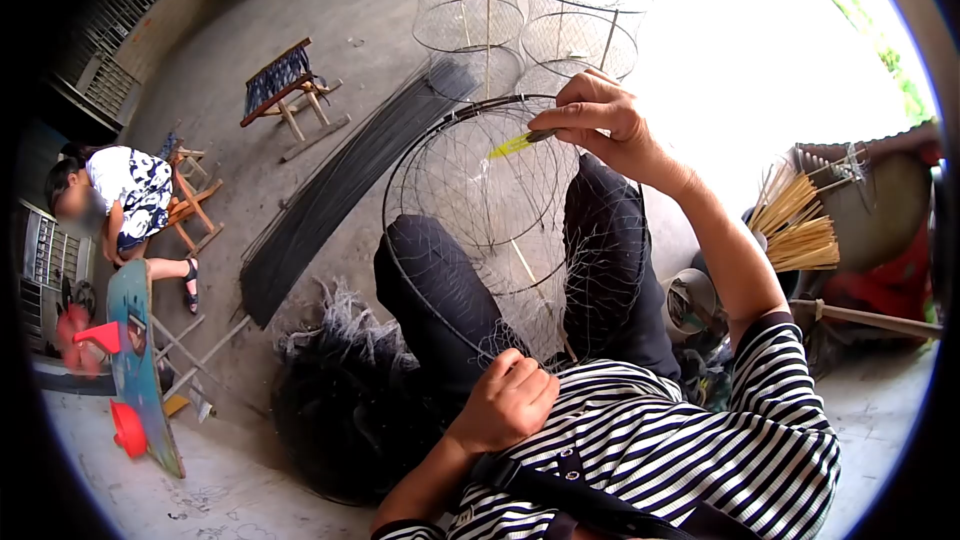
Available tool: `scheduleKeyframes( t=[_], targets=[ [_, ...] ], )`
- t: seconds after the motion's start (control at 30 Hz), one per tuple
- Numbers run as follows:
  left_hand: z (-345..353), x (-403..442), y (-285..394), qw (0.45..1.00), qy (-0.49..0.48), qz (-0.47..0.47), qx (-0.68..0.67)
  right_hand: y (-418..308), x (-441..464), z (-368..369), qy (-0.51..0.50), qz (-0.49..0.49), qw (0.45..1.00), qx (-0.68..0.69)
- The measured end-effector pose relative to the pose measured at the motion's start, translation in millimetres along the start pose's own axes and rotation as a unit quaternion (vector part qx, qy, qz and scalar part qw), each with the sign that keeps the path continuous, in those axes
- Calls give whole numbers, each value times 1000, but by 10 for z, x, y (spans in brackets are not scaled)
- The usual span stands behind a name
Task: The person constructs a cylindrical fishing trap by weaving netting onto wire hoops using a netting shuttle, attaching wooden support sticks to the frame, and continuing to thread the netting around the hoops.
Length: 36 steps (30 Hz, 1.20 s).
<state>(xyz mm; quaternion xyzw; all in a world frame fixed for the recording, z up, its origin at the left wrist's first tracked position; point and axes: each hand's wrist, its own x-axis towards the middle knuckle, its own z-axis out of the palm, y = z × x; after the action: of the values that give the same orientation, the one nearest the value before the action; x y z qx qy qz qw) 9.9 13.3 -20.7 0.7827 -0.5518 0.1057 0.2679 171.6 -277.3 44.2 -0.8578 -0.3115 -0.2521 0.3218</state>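
A round net cage [400,230] with dark wire hoops and fine mesh rests between my knees, tilted toward me. My right hand [605,125] is raised at the far rim of its upper hoop, pinching a yellow netting needle [512,146] that points left over the mesh. Down at the near rim, close to my striped shirt, my left hand [508,402] is closed on the netting [520,325]. A pale stick [523,260] shows inside the cage. What lies under my left fingers is hidden.
Finished-looking net cages [470,10] stand ahead. A bundle of dark rods [345,195] lies on the floor, beside a folding stool [285,90]. A seated person [125,190] and a blue board [140,370] are left. Split sticks [800,225] stand right.
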Motion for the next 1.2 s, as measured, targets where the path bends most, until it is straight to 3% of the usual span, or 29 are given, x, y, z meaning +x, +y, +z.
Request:
scheduleKeyframes(
  t=[0.17,0.23,0.27,0.37,0.47,0.57,0.7,0.77,0.83,0.87,0.9,0.93,0.97,1.0,1.1,1.13,1.17,1.2],
  targets=[
    [4,135,44,999,-4,32,39,-412,254,184,5,-80,995,-58],
    [-39,255,81,996,-5,49,67,-630,316,462,31,-18,999,20],
    [-23,240,75,991,-6,76,114,-610,306,511,54,-16,998,-21],
    [-121,176,63,980,28,54,191,-695,295,414,107,-33,987,-114],
    [-280,109,87,967,51,-3,250,-846,191,16,128,-120,984,-29],
    [-321,104,82,960,75,-17,270,-578,-67,-58,49,-187,942,-274],
    [-321,143,108,956,66,14,287,-680,-319,101,-48,-164,950,-262],
    [-307,194,88,958,62,28,278,-952,-288,148,-25,-113,993,25],
    [-315,256,41,962,68,34,261,-1131,-390,204,4,61,932,357],
    [-363,298,19,954,98,17,283,-1199,-446,213,32,149,861,485],
    [-421,369,-9,948,127,2,293,-1146,-495,169,28,203,896,395],
    [-480,439,-39,941,154,-13,301,-1210,-553,100,52,145,969,193],
    [-502,521,-90,937,179,-25,298,-1349,-624,26,72,82,994,-20],
    [-479,624,-165,945,179,-5,276,-1527,-706,-22,102,64,992,-41],
    [-176,836,-269,982,89,49,159,-1783,-1097,-348,18,-3,998,64],
    [-31,798,-293,996,26,52,72,-1601,-1298,-503,18,38,970,239],
    [91,708,-278,997,9,58,49,-1418,-1497,-658,33,77,910,407],
    [194,545,-270,999,1,40,19,-1205,-1668,-912,190,161,871,423]
  ],
)
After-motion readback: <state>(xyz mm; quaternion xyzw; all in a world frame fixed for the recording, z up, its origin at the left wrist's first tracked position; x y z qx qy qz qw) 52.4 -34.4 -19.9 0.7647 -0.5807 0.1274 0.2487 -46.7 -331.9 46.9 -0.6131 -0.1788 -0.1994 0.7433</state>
